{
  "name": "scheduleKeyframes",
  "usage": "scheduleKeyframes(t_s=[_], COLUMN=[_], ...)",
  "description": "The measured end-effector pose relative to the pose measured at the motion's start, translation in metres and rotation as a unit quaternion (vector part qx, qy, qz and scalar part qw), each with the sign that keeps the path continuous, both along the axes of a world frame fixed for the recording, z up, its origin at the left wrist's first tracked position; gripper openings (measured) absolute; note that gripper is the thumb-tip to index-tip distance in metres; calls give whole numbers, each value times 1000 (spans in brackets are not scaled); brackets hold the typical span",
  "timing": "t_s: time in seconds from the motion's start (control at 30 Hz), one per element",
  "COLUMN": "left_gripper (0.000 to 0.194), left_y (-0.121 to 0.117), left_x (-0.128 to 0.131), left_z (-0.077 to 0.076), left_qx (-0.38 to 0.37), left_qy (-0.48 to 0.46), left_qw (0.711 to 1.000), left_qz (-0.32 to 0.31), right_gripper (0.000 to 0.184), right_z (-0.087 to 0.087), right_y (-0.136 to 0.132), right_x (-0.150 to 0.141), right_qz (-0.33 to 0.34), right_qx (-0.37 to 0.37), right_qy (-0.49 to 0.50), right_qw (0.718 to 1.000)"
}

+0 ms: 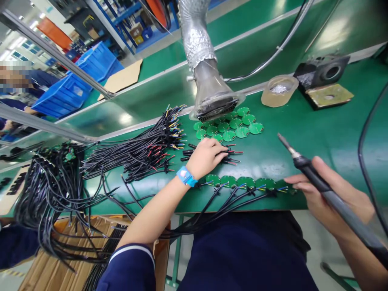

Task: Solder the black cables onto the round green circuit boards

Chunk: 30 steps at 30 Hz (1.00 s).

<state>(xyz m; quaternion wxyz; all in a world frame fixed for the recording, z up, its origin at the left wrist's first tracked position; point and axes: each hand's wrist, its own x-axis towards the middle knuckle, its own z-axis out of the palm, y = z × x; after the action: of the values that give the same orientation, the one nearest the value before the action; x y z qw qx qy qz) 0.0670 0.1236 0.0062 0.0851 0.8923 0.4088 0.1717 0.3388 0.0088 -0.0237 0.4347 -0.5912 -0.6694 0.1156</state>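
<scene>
My left hand (206, 157), with a blue wrist strap, reaches over a small bunch of short black cables with red wire ends (235, 152). Its fingers are bent and pinched on one of them, partly hiding the bunch. In my right hand (327, 194) is a soldering iron (309, 171), its tip pointing up and left above the bench. Fingertips of that hand reach the right end of a row of green circuit boards (245, 181) along the front edge. Black cables with coloured wire ends (233, 192) lie against these boards.
Loose round green boards (242, 132) lie beneath a fume extractor hood (214, 95). Large bundles of black cables (127, 151) cover the left side. A tub (279, 91) and a soldering iron stand (324, 74) sit at the back right. Another person works at far left.
</scene>
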Motion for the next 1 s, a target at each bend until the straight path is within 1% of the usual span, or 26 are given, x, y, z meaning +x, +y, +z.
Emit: scheduleKeyframes(t_s=[0.03,0.1,0.2,0.27,0.3,0.37,0.43,0.47,0.53,0.57,0.6,0.63,0.7,0.77,0.8,0.83,0.9,1.0], left_gripper=[20,17,11,11,11,12,14,14,9,8,8,8,4,2,3,4,6,7], left_y=[5,14,23,25,25,21,10,1,-22,-35,-48,-60,-79,-88,-89,-89,-87,-83], left_x=[8,19,28,27,25,16,3,-4,-16,-19,-21,-21,-20,-17,-17,-16,-16,-17], left_z=[0,0,-1,0,1,7,19,27,39,42,43,40,26,6,-2,-9,-18,-19], left_qx=[-5,-15,-23,-13,-3,19,59,86,141,141,124,91,8,-61,-84,-99,-110,-120], left_qy=[21,62,110,103,85,40,-15,-41,-92,-89,-75,-52,-18,-11,-15,-21,-30,-35], left_qw=[1000,998,993,994,996,999,998,995,981,979,982,987,994,992,990,987,985,984], left_qz=[-4,-7,-21,-33,-35,-27,11,39,94,113,119,118,107,109,115,121,126,124], right_gripper=[63,62,57,48,42,29,19,16,12,11,10,10,10,11,11,12,13,15], right_z=[2,5,9,9,7,4,2,1,2,2,3,3,3,1,0,-1,-2,-4], right_y=[1,3,8,11,13,16,21,23,28,30,33,35,38,40,40,40,40,39], right_x=[-2,-7,-14,-19,-22,-27,-31,-33,-36,-36,-37,-38,-39,-41,-41,-42,-42,-42], right_qz=[1,8,7,-6,-13,-10,17,44,117,156,188,208,218,214,214,213,211,213], right_qx=[23,69,83,52,29,-15,-43,-57,-104,-130,-152,-167,-182,-188,-191,-192,-199,-203], right_qy=[14,11,0,46,91,186,246,253,220,191,158,125,80,64,60,57,48,48], right_qw=[1000,998,996,998,995,982,968,965,963,960,957,956,955,956,956,956,956,955])
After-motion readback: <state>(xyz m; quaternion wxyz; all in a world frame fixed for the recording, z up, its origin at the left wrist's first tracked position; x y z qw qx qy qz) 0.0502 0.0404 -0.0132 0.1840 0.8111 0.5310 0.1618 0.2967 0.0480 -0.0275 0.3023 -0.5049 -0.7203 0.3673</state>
